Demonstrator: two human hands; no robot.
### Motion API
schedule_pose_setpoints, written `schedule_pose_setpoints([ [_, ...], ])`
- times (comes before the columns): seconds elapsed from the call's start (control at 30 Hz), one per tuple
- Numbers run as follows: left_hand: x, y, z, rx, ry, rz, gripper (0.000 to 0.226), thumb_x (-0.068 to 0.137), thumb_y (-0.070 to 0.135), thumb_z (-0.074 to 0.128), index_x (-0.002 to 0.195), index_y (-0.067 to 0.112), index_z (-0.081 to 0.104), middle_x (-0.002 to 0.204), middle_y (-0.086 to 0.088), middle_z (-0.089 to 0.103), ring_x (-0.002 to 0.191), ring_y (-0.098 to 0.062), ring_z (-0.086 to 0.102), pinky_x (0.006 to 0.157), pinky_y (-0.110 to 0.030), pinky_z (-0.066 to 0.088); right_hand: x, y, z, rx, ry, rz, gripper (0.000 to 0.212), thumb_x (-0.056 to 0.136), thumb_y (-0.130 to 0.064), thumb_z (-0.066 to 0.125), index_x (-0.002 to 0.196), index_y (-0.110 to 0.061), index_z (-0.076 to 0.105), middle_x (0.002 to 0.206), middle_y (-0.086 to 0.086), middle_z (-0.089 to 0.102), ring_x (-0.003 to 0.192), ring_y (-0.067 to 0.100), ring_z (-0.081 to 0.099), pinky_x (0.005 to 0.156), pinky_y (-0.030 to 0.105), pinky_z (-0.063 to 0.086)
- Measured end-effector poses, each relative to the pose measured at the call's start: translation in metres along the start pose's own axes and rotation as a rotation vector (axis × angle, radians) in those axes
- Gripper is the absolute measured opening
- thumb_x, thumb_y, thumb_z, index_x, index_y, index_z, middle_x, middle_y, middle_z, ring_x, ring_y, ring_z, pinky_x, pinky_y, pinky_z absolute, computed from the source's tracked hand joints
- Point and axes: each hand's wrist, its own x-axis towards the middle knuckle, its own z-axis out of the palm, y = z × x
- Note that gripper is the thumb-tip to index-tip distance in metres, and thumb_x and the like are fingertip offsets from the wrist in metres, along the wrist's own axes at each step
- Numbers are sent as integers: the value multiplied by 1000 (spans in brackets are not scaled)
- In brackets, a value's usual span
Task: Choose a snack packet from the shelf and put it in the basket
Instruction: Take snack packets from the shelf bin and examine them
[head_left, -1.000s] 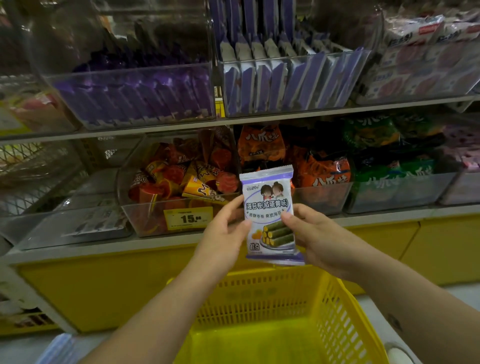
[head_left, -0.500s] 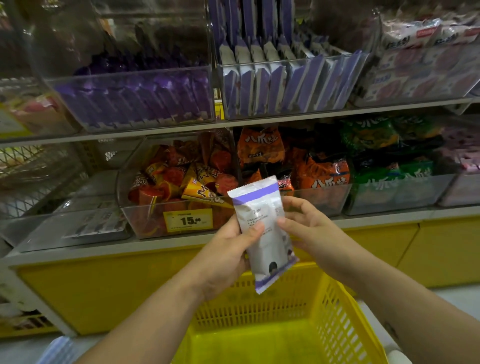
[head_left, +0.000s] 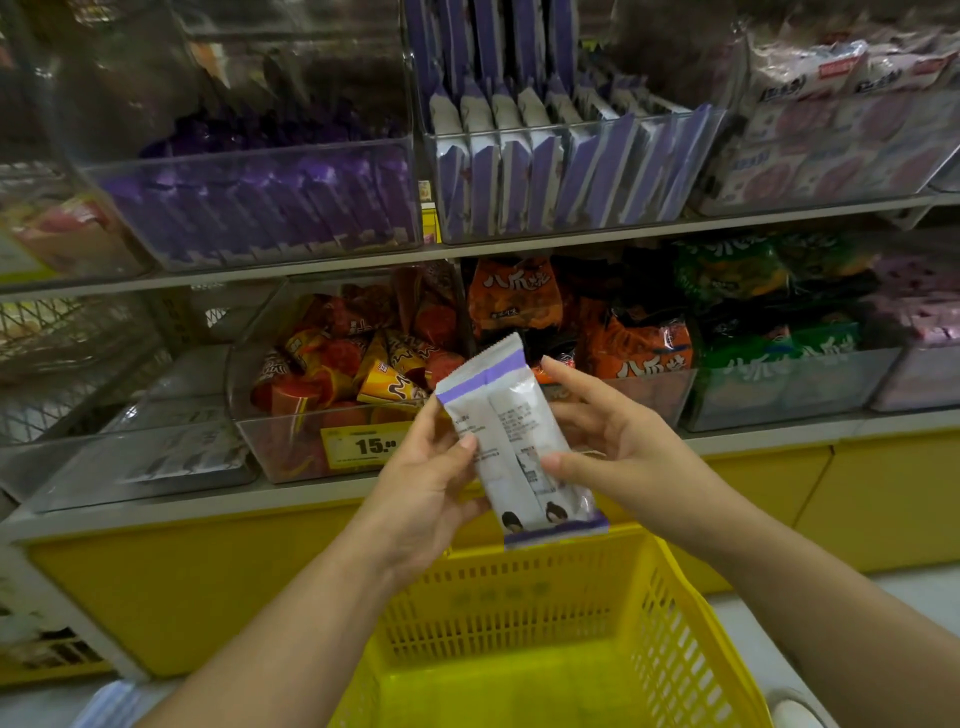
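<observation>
A white and purple snack packet (head_left: 511, 431) is held upright in front of the shelf, its printed back side facing me. My left hand (head_left: 426, 488) pinches its left edge with the thumb on the face. My right hand (head_left: 613, 441) grips its right edge, thumb on the lower face and fingers behind. The packet hangs above the far rim of a yellow plastic basket (head_left: 524, 597), which sits low in front of me with nothing visible inside.
Clear bins line two shelves: purple packets (head_left: 260, 202) and white-purple packets (head_left: 550, 171) above, orange-red cones (head_left: 353, 374), orange bags (head_left: 639, 348) and green bags (head_left: 769, 358) below. A yellow price tag (head_left: 363, 444) reads 15. The shelf base (head_left: 208, 582) is yellow.
The packet has been turned over from its picture front to its printed back, and has tilted slightly. Both hands shifted their grip on it while staying above the basket.
</observation>
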Motion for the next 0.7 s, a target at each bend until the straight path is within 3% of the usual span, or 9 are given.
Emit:
schedule_pose_setpoints([
  [0.13, 4, 8, -10, -120, 28, -6, 50, 86, 12, 56, 131, 33, 53, 104, -4, 73, 97, -23, 71, 67, -47, 58, -2, -1, -8, 33, -70, 66, 67, 82, 3, 69, 135, -31, 47, 123, -16, 66, 113, 5, 63, 84, 25, 56],
  [0.23, 5, 9, -14, -135, 52, -15, 44, 90, 12, 54, 130, 31, 53, 102, -4, 73, 97, -23, 70, 66, -48, 57, -4, -3, -10, -20, -107, 83, 62, 83, 5, 66, 130, -33, 51, 124, -16, 65, 113, 4, 62, 87, 24, 55],
  [0.47, 3, 11, -9, -72, 105, -15, 56, 77, 24, 66, 129, 34, 49, 111, -4, 72, 96, -22, 71, 61, -40, 58, -2, 4, -14, -40, -71, 133, 61, 84, 8, 64, 130, -32, 51, 116, -11, 70, 107, 8, 67, 87, 30, 57],
  [0.6, 1, 13, -4, 42, 134, 48, 60, 72, 28, 70, 127, 28, 47, 109, -5, 73, 96, -23, 71, 62, -39, 58, -1, 13, -12, -51, -8, 150, 60, 83, 13, 64, 118, -35, 56, 110, -8, 73, 101, 9, 69, 84, 24, 56],
  [0.7, 0, 13, 1, 138, 162, 158, 60, 66, 29, 73, 120, 25, 49, 103, -2, 73, 94, -19, 71, 62, -36, 58, -2, 17, -9, -139, -53, 189, 62, 83, 10, 65, 125, -35, 52, 112, -11, 70, 100, 5, 68, 84, 21, 55],
])
